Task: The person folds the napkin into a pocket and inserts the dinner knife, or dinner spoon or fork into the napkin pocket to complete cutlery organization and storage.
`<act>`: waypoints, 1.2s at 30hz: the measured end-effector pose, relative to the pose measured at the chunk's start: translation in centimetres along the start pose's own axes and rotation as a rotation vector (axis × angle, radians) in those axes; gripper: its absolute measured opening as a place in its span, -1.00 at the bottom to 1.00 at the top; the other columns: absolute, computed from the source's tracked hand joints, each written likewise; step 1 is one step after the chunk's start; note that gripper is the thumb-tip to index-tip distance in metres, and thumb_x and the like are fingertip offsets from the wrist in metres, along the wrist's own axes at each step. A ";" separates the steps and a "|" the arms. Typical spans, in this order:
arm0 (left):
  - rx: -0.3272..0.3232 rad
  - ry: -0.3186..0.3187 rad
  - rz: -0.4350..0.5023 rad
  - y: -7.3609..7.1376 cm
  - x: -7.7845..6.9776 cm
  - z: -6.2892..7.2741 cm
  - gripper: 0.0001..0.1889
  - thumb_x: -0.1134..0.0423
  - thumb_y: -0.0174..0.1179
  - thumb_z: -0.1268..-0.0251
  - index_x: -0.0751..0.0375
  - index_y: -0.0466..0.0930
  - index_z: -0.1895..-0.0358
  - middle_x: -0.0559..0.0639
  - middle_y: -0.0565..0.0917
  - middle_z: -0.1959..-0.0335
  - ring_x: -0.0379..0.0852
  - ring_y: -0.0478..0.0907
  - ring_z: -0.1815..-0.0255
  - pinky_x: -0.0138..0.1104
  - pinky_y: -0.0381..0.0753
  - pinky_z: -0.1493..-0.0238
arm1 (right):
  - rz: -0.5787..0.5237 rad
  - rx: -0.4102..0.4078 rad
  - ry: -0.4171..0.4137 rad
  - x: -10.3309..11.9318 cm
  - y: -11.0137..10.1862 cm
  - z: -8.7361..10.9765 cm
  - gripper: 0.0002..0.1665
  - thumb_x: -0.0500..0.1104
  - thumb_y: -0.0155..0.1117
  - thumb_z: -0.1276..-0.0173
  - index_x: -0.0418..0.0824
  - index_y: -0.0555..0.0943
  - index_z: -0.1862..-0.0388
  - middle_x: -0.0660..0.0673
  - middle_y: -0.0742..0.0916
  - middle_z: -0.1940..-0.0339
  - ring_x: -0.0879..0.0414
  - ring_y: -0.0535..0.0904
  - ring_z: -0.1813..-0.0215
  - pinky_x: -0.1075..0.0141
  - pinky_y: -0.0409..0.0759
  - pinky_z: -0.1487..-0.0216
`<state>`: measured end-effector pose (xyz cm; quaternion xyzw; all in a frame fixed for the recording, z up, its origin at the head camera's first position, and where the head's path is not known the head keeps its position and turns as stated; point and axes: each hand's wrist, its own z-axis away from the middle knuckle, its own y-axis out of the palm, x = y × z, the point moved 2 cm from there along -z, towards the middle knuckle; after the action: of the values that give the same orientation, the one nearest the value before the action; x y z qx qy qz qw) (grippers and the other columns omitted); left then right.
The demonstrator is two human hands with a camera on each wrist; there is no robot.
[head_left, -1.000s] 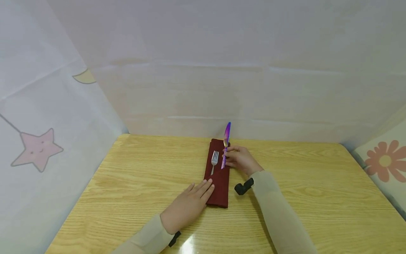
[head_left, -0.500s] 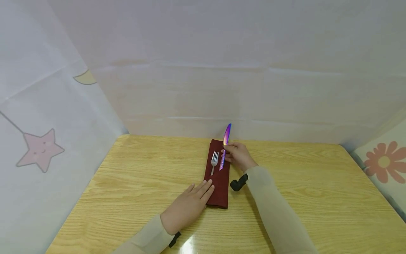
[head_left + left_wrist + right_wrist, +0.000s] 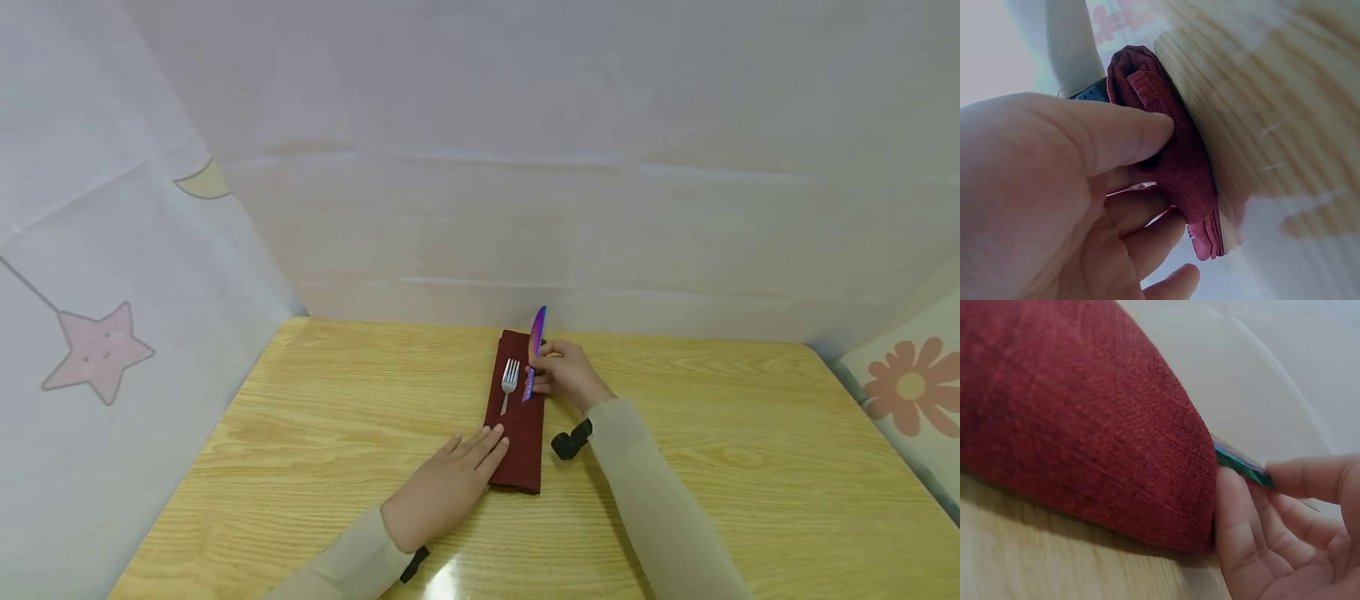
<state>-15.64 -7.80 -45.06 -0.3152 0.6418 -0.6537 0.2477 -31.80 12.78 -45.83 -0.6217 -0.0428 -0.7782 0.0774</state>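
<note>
A dark red folded napkin (image 3: pixel 522 450) lies lengthwise on the table, with a slanted pocket. From this pocket stick a silver fork (image 3: pixel 509 377), tines up, and an iridescent purple-blue knife (image 3: pixel 537 332), blade up; their lower ends are hidden in the cloth. My left hand (image 3: pixel 442 492) rests on the napkin's lower left side with its fingers extended. In the left wrist view, its thumb (image 3: pixel 1129 132) touches the folded cloth near one end. My right hand (image 3: pixel 570 375) pinches the knife near where blade meets handle. The right wrist view shows the knife (image 3: pixel 1241 465) between thumb and fingers beside the pocket edge.
The light wooden table (image 3: pixel 337 400) ends at a pale cloth backdrop (image 3: pixel 450 208) behind the napkin. A printed star (image 3: pixel 101 350) and flower (image 3: pixel 911 383) decorate the side cloths. Black straps with small cameras (image 3: pixel 572 440) sit at the wrists.
The knife has slid down a little into the napkin pocket, its tip now lower. The right hand's grip shifted on it slightly. The left hand and fork stay in place.
</note>
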 end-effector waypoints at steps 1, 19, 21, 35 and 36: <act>0.001 0.000 0.002 0.0 0.0 0.0 -0.52 0.26 -0.02 -0.63 0.23 0.33 -0.51 0.12 0.27 -0.56 0.01 0.25 -0.54 -0.02 0.41 -0.39 | 0.012 0.004 0.005 -0.1 -0.1 0.1 -0.85 -0.29 0.18 -0.54 -0.36 0.45 0.05 -0.26 0.70 0.19 0.10 0.64 0.40 0.29 0.72 0.28; 0.009 -0.002 0.013 -0.4 0.0 0.0 -0.51 0.26 0.01 -0.62 0.25 0.33 -0.51 0.13 0.27 -0.56 0.01 0.24 -0.55 -0.03 0.43 -0.38 | -0.097 -0.042 -0.012 -0.2 -0.3 -0.7 -0.73 -0.17 0.05 -0.63 -0.35 0.45 -0.11 -0.20 0.73 0.22 0.13 0.66 0.36 0.32 0.70 0.22; 0.008 -0.002 0.019 -0.4 0.0 0.0 -0.52 0.26 0.00 -0.62 0.25 0.33 -0.51 0.14 0.27 -0.56 0.01 0.24 -0.55 -0.02 0.43 -0.38 | -0.113 -0.057 -0.006 -0.2 -0.3 -0.8 -0.78 -0.18 0.07 -0.63 -0.33 0.45 -0.05 -0.17 0.72 0.26 0.14 0.65 0.40 0.33 0.69 0.25; 0.027 -0.007 0.032 -0.5 0.0 -0.1 -0.51 0.26 -0.01 -0.63 0.25 0.31 -0.52 0.13 0.26 -0.56 0.03 0.24 -0.55 -0.01 0.41 -0.40 | 0.083 0.057 0.031 0.2 -0.3 0.8 -0.78 -0.28 0.15 -0.55 -0.47 0.59 0.04 -0.19 0.73 0.34 0.12 0.67 0.36 0.32 0.71 0.21; 0.028 -0.008 0.032 -0.5 0.0 -0.1 -0.51 0.25 -0.01 -0.63 0.25 0.31 -0.52 0.13 0.26 -0.57 0.03 0.24 -0.55 -0.01 0.40 -0.40 | 0.098 0.066 0.035 0.2 -0.3 0.9 -0.79 -0.28 0.16 -0.55 -0.47 0.59 0.06 -0.19 0.73 0.34 0.12 0.67 0.36 0.33 0.71 0.22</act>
<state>-15.64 -7.67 -44.60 -0.3038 0.6364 -0.6576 0.2650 -31.06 13.19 -45.47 -0.6065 -0.0367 -0.7824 0.1368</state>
